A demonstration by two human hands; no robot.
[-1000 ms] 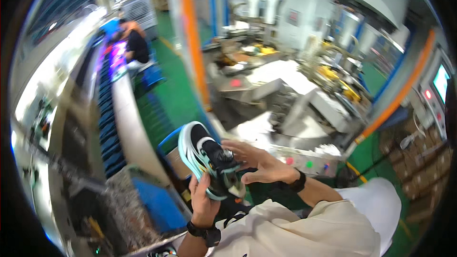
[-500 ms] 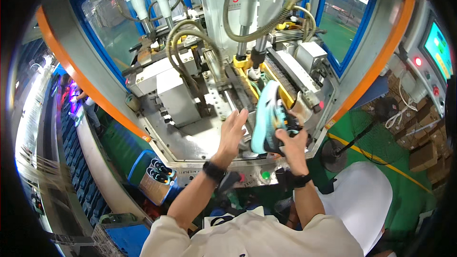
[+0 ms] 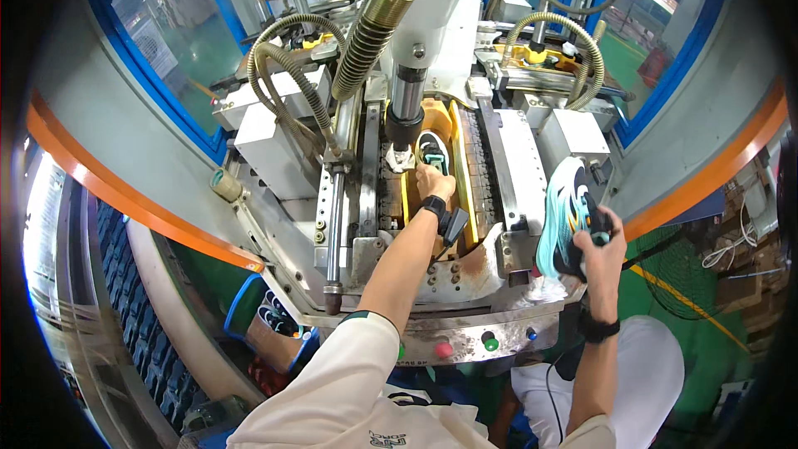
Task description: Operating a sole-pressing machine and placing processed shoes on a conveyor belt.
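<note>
My left hand [image 3: 436,184] reaches into the yellow-walled slot [image 3: 461,191] of a machine. Its fingers are curled on the near end of a dark shoe with a white edge and a teal inside [image 3: 432,148], which lies lengthwise in the slot, partly covered by the hand. Off to the right, my right hand [image 3: 602,254] grips a second shoe [image 3: 559,220], held up with its white and light-blue sole facing left. Its dark upper is partly behind the fingers. A metal press rod [image 3: 407,100] stands just left of the shoe in the slot, above a white piece [image 3: 400,158].
Ribbed hoses [image 3: 366,50] hang around the slot. Metal blocks [image 3: 278,150] flank it. Along the machine's front edge runs a panel with red and green buttons [image 3: 445,350]. Orange-edged guards [image 3: 141,208] curve at both sides. A blue-rimmed cart with shoes [image 3: 274,328] stands lower left.
My left hand has gone from open in front of the machine to gripping the shoe inside the slot. The right hand has carried its shoe to the right. The whole view has shifted.
</note>
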